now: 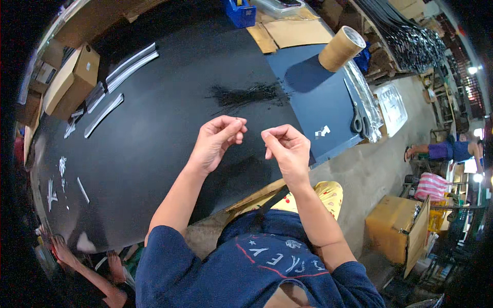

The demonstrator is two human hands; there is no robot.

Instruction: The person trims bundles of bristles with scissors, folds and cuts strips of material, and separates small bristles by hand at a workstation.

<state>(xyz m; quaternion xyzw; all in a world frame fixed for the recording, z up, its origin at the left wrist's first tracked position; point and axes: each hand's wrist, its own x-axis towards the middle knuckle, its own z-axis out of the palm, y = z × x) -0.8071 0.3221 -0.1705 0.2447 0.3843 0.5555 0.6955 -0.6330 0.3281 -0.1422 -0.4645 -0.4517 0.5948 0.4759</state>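
Note:
Above the near side of a black tabletop [159, 149], my left hand [218, 141] is closed, thumb pressed to the index finger. A tiny dark tip shows at that pinch, too small to name. My right hand [288, 153] faces it a short gap away, also pinched, and whatever is in it is hidden. Just beyond both hands lies a loose heap of thin black strands [249, 96]. To the right of my right hand, a few small white scraps [322, 132] rest on a dark blue sheet [308, 102].
Right of the sheet lie black-handled scissors [358, 122]; a brown tape roll [342, 49] stands farther back. A blue tape dispenser [240, 14] is at the far edge. White strip bundles [131, 66] and a cardboard box [74, 82] sit left. Another person's arm [77, 264] reaches in lower left.

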